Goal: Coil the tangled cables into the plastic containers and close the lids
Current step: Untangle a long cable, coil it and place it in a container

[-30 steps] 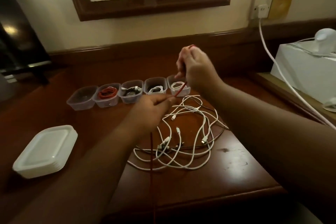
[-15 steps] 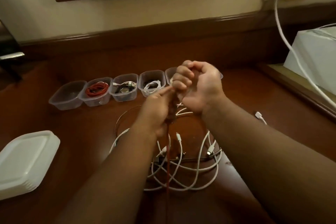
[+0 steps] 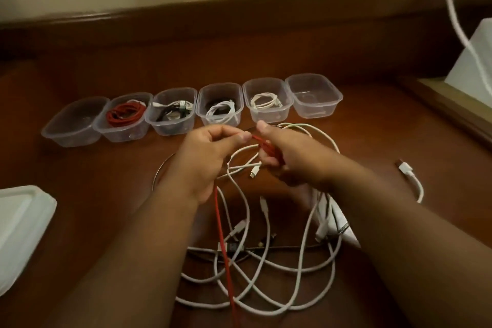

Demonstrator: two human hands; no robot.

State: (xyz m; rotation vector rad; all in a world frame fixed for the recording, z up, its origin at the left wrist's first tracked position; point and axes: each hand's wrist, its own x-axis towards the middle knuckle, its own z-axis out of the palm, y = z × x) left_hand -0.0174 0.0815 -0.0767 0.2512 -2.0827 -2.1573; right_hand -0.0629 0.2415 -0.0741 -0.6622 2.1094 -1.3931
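Wooden desk (image 3: pixel 346 128), tangled cables (image 3: pixel 300 269) mid-surface

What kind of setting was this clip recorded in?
Probably a room at home or in a hotel: a polished wooden desk against a plain wall with a wooden rail, and a white power cord hanging down.

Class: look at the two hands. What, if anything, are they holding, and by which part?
Both hold the red cable: the left hand pinches it near its upper end, the right hand grips the loops already wound; the rest hangs free.

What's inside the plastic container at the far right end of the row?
The far-right container shows only its clear bottom, with no cable in it. The container beside it holds a coiled white cable. Nothing covers either one.
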